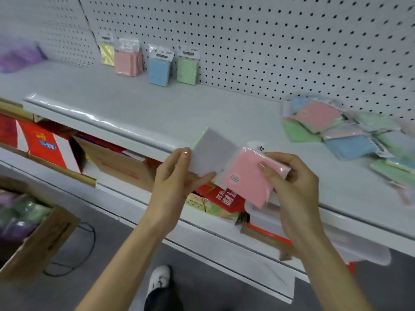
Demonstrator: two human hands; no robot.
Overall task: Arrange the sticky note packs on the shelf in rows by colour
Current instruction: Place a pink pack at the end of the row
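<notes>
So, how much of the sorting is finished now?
Barely begun. At the pegboard stand a yellow pack, pink stack, blue pack and green pack. The left hand holds a green-edged pack, the right hand a pink pack. The mixed pile on the right of the shelf is unsorted.

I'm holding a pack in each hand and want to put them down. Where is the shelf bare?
The shelf is bare from the four standing packs forward to the front lip, and from the green pack rightward along the pegboard to the mixed pile. That pile crowds the right end.
</notes>
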